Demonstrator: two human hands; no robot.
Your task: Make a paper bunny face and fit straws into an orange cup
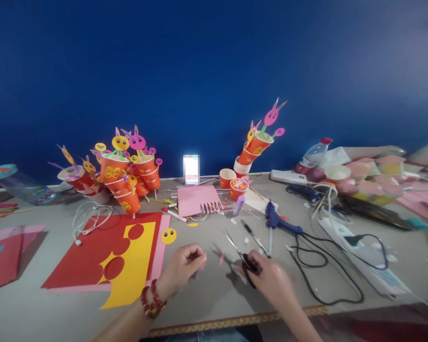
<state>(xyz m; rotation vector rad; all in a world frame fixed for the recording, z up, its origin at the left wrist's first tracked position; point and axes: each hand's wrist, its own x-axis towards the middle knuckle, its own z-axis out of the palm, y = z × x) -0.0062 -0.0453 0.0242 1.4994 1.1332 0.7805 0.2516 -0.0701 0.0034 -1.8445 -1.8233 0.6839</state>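
Note:
My right hand [271, 275] grips a pair of scissors [239, 248] by the black handles, with the blades slightly apart and pointing up and left. Fingers curled in a pinch, my left hand [185, 263] is over the grey table; whatever it may hold is too small to make out. Between the hands lies a small pink paper scrap [221, 258]. A yellow paper circle with two dark eyes [169, 236] rests just beyond my left hand. To its left, yellow paper with round cut-outs [135, 266] lies on red paper [82, 261].
A blue glue gun [281, 222] and a black pen [253, 236] lie beyond the scissors. Decorated orange cups [116, 168] stand in stacks at the back left, others [251, 154] at back right. A power strip [364, 259] with cables is on the right. Fringed pink paper [196, 198] lies centrally.

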